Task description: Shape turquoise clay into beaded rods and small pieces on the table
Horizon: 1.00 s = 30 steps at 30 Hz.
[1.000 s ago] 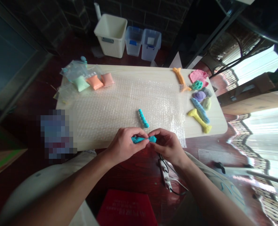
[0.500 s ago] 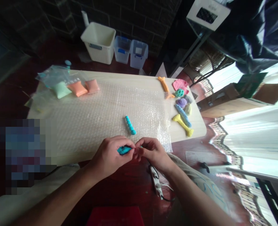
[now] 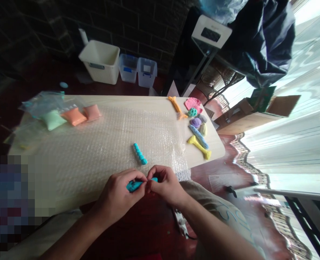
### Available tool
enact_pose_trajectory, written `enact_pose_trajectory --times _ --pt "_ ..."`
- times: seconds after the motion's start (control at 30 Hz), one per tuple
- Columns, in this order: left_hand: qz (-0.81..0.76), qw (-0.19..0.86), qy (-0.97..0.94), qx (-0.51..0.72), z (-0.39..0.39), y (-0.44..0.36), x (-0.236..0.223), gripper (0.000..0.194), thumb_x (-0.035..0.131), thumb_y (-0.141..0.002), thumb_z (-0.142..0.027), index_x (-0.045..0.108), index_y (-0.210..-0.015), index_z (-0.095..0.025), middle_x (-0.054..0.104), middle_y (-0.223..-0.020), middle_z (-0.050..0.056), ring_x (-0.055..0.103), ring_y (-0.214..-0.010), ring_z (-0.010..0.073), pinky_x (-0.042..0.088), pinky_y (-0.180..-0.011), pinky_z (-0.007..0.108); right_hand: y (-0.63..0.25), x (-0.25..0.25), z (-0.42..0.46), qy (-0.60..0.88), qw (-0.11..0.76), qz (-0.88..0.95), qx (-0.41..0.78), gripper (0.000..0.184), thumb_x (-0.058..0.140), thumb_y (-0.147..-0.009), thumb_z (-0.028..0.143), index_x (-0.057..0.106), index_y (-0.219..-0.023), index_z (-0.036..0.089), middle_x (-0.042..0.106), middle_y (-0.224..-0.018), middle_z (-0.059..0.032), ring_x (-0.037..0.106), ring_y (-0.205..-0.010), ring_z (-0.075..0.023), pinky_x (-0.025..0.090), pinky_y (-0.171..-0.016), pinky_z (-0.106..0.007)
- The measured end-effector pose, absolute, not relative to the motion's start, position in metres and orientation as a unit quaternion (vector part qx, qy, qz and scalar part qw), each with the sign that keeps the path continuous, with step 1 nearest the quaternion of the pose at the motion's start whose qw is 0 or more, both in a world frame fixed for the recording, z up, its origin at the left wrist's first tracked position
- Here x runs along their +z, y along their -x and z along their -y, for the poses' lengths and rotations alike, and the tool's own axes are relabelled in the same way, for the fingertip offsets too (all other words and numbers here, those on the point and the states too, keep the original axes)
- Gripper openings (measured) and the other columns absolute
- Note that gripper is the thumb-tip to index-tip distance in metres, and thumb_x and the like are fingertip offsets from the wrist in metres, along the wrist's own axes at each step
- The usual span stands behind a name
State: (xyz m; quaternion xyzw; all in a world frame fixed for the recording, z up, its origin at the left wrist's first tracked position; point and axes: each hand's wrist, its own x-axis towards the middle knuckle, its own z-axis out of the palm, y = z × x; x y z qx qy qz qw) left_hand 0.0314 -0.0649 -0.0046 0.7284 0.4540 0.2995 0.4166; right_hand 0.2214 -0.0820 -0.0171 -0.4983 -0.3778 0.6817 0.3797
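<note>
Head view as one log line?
left hand: holds turquoise clay lump; right hand: pinches turquoise clay; turquoise beaded clay strip: on clear bubble wrap

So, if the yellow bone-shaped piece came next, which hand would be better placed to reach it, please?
Probably the right hand: it is nearer the yellow bone-shaped piece than the left hand, though its fingers are on the turquoise lump.

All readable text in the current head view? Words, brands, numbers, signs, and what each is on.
Nothing legible.
White label on the right clear bin: too small to read.
White panel with a dark slot: any print too blurred.
Blue marks on the trouser leg: letter-like, unreadable.
</note>
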Motion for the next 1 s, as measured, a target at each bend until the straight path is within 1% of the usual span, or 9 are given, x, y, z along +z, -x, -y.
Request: enact_pose_trajectory --times 0.13,0.23,0.33,0.47,0.57,0.73,0.8,0.9,1.0 --pt "-0.469 0.513 -0.660 0.285 0.062 -0.031 -0.013 0.012 0.069 -0.089 -0.027 0.076 -0.096 -0.021 0.081 -0.090 0.003 0.077 -0.083 0.0209 0.060 -0.075 0.028 -0.226 -0.014 0.083 0.531 0.372 0.510 0.566 0.015 0.078 -0.075 0.016 0.069 -0.085 0.017 0.063 -0.069 0.0031 0.050 -0.058 -0.0090 0.039 -0.054 -0.021" --pt "-0.472 0.594 -0.596 0.262 0.057 -0.029 -0.017 0.023 0.071 -0.089 -0.037 0.079 -0.100 -0.019 0.083 -0.097 0.007 0.079 -0.092 0.0257 0.062 -0.082 0.032 -0.231 -0.010 0.082 0.505 0.371 0.618 0.475 0.010 0.075 -0.081 0.018 0.072 -0.090 0.018 0.067 -0.078 -0.0008 0.057 -0.066 -0.0123 0.046 -0.061 -0.024" --pt "-0.481 0.620 -0.577 0.226 0.053 -0.028 -0.015 0.028 0.075 -0.085 -0.044 0.082 -0.096 -0.019 0.084 -0.097 0.007 0.079 -0.094 0.0280 0.061 -0.085 0.033 -0.235 -0.006 0.080 0.453 0.374 0.696 0.413 0.012 0.072 -0.083 0.015 0.074 -0.095 0.017 0.073 -0.093 -0.0068 0.067 -0.081 -0.0172 0.054 -0.074 -0.027" --pt "-0.483 0.597 -0.604 0.212 0.053 -0.026 -0.013 0.028 0.072 -0.086 -0.046 0.084 -0.089 -0.021 0.084 -0.091 0.004 0.078 -0.087 0.0262 0.059 -0.079 0.031 -0.237 -0.005 0.080 0.420 0.369 0.734 0.386 0.021 0.069 -0.088 0.015 0.076 -0.108 0.017 0.075 -0.104 -0.0112 0.071 -0.093 -0.0206 0.058 -0.084 -0.030" --pt "-0.488 0.573 -0.622 0.215 0.054 -0.024 -0.014 0.028 0.071 -0.087 -0.046 0.084 -0.092 -0.021 0.083 -0.087 0.003 0.076 -0.082 0.0241 0.058 -0.075 0.029 -0.238 -0.005 0.080 0.412 0.357 0.750 0.374 0.025 0.068 -0.091 0.016 0.076 -0.114 0.017 0.076 -0.105 -0.0114 0.072 -0.091 -0.0194 0.058 -0.081 -0.028" --pt "-0.490 0.550 -0.642 0.213 0.055 -0.020 -0.018 0.027 0.069 -0.090 -0.045 0.082 -0.095 -0.022 0.082 -0.088 0.002 0.076 -0.082 0.0219 0.058 -0.075 0.028 -0.240 -0.005 0.081 0.420 0.324 0.772 0.351 0.020 0.064 -0.096 0.022 0.075 -0.110 0.014 0.075 -0.097 -0.0102 0.067 -0.074 -0.0155 0.055 -0.069 -0.024" --pt "-0.486 0.530 -0.661 0.215 0.055 -0.020 -0.017 0.026 0.067 -0.092 -0.044 0.081 -0.095 -0.023 0.082 -0.088 0.001 0.076 -0.082 0.0208 0.058 -0.075 0.027 -0.240 -0.006 0.081 0.421 0.308 0.785 0.334 0.019 0.061 -0.097 0.023 0.075 -0.108 0.013 0.074 -0.095 -0.0101 0.066 -0.073 -0.0156 0.054 -0.067 -0.024" --pt "-0.483 0.460 -0.708 0.231 0.057 -0.019 -0.017 0.021 0.065 -0.094 -0.039 0.079 -0.088 -0.025 0.081 -0.084 0.000 0.076 -0.077 0.0189 0.056 -0.070 0.025 -0.240 -0.007 0.081 0.415 0.293 0.808 0.299 0.018 0.058 -0.098 0.021 0.074 -0.101 0.013 0.072 -0.089 -0.0098 0.067 -0.076 -0.0174 0.052 -0.068 -0.024" --pt "-0.461 0.387 -0.756 0.256 0.059 -0.019 -0.019 0.018 0.064 -0.094 -0.033 0.076 -0.083 -0.025 0.079 -0.080 -0.001 0.075 -0.072 0.0176 0.054 -0.067 0.023 -0.238 -0.008 0.081 0.408 0.285 0.818 0.288 0.016 0.057 -0.095 0.018 0.072 -0.092 0.014 0.070 -0.085 -0.0087 0.065 -0.073 -0.0168 0.050 -0.066 -0.024"
